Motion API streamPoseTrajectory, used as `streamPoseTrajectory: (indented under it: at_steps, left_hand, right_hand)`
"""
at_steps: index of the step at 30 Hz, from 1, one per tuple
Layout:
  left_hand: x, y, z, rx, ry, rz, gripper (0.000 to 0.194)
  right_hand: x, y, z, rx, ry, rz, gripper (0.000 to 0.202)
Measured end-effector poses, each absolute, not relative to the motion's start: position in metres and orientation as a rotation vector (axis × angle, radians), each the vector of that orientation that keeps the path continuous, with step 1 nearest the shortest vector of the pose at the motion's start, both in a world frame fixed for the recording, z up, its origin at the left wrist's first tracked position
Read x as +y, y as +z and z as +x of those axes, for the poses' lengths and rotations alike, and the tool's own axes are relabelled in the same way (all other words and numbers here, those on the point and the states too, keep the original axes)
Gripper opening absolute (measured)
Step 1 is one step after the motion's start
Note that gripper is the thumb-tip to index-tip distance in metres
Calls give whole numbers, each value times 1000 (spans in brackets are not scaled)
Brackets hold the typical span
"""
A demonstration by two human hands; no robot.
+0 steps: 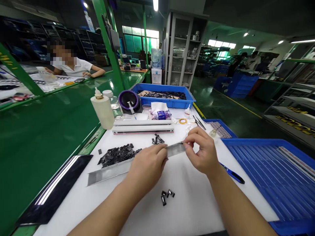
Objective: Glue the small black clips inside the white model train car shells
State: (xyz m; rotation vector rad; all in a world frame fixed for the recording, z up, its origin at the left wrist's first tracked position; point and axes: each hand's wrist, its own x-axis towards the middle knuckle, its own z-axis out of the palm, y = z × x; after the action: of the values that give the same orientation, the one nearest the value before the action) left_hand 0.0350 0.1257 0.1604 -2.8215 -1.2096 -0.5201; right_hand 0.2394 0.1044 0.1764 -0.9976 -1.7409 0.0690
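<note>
My left hand (149,165) is wrapped over the middle of a long grey metal channel (108,172), which slants across the white work surface. My right hand (203,149) is closed in a pinch at the channel's right end; a tiny dark edge shows at the fingertips, too small to name. Behind my left hand lies a heap of small black rectangular pieces (119,154), partly hidden by the channel. A smaller group of black pieces (157,139) sits beyond the channel. Several more glossy black pieces (164,199) lie nearer me, below my hands.
Behind stand white boxed strips (144,128), a cream squeeze bottle (102,111), a tissue pack (160,113) and a blue bin (169,102). Right are a blue pen-like tool (233,174) and ribbed blue tray (261,177). A dark glossy panel (56,186) lies left. Another person (76,67) sits far left.
</note>
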Motion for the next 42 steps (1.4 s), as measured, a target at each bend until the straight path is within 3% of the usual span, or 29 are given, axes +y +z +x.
streamPoseTrajectory:
  at_steps: [7,17,24,34,38,42]
  left_hand:
    - [122,162,30,-1059,-663,-2588,31]
    - [118,165,30,-1133,-640,-2527,34]
    - [116,169,34,-1252,-299,-2539,40]
    - [121,154,38,-1167,-163,-2788,48]
    - [123,148,37,-1167,-127,-2806,40]
    - [118,150,40,-1161,-95,-2843,41]
  right_hand:
    - [108,169,245,-2006,-52,-1074,15]
    - [110,169,248,-2095,136,-1109,15]
    - [116,157,241,-2115,215,-1036,30]
    - [113,156,233,-2204,345,-1038,26]
    - [118,160,247,-1841,242,-1082,21]
    - [132,151,265,-1323,164,-1396,25]
